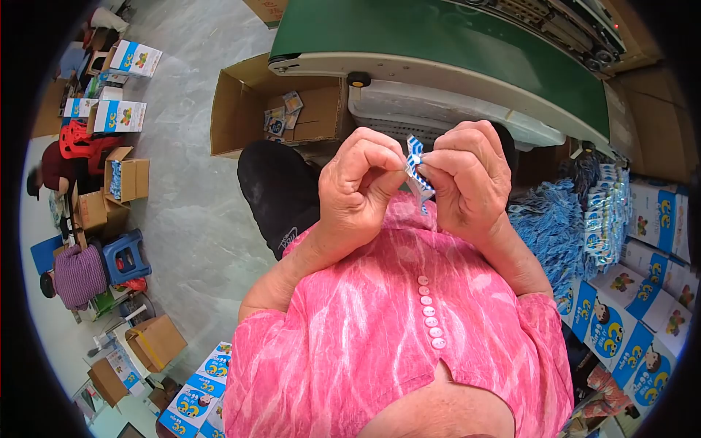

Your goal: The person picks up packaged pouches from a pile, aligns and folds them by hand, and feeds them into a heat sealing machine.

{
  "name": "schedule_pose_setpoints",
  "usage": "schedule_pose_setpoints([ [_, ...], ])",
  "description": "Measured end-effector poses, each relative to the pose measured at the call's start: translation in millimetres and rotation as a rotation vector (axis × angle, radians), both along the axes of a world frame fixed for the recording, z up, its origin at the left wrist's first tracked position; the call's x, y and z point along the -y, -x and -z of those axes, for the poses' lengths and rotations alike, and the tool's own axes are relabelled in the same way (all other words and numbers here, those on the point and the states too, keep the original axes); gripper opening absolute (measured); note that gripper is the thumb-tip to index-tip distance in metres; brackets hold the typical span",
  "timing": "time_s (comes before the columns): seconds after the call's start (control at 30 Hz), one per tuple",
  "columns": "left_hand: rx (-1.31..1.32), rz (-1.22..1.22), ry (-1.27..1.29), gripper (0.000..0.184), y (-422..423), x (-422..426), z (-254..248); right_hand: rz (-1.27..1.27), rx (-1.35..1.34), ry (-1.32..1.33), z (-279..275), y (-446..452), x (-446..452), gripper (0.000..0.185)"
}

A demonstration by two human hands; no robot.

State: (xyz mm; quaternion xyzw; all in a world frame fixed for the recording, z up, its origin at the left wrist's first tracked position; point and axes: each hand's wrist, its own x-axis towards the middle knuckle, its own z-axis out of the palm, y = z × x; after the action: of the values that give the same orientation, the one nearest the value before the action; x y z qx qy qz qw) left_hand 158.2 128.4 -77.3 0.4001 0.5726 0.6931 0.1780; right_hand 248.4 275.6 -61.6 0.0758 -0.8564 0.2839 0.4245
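My left hand (359, 182) and my right hand (471, 179) are raised in front of my chest, close together. Between them is a small blue-and-white striped packet (419, 178), tilted, with a narrow end sticking up. Thumb and fingers of my left hand pinch its left edge. On the other side, my right fingers and thumb press together on it, covering part of it. Beyond my left hand stands an open cardboard box (237, 109) with a few small printed packets (283, 117) at its bottom.
A green conveyor belt (438, 36) runs across the front, with a white plastic bin (453, 106) below. To the right lie a heap of blue-and-white strips (548, 219) and stacked printed cartons (610, 328). Co-workers (80, 276) sit at the far left among boxes and stools.
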Motion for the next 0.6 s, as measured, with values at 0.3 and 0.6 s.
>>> schedule_pose_setpoints([
  [0.3,-0.128,0.000,-0.027,0.012,2.1,-1.7,-1.5,-0.041,-0.015,0.196,2.1,-1.1,0.6,0.014],
  [0.6,0.513,0.164,-0.055,0.009,0.8,-1.1,-7.1,-0.145,0.038,0.149,-3.6,0.7,-11.9,0.012],
])
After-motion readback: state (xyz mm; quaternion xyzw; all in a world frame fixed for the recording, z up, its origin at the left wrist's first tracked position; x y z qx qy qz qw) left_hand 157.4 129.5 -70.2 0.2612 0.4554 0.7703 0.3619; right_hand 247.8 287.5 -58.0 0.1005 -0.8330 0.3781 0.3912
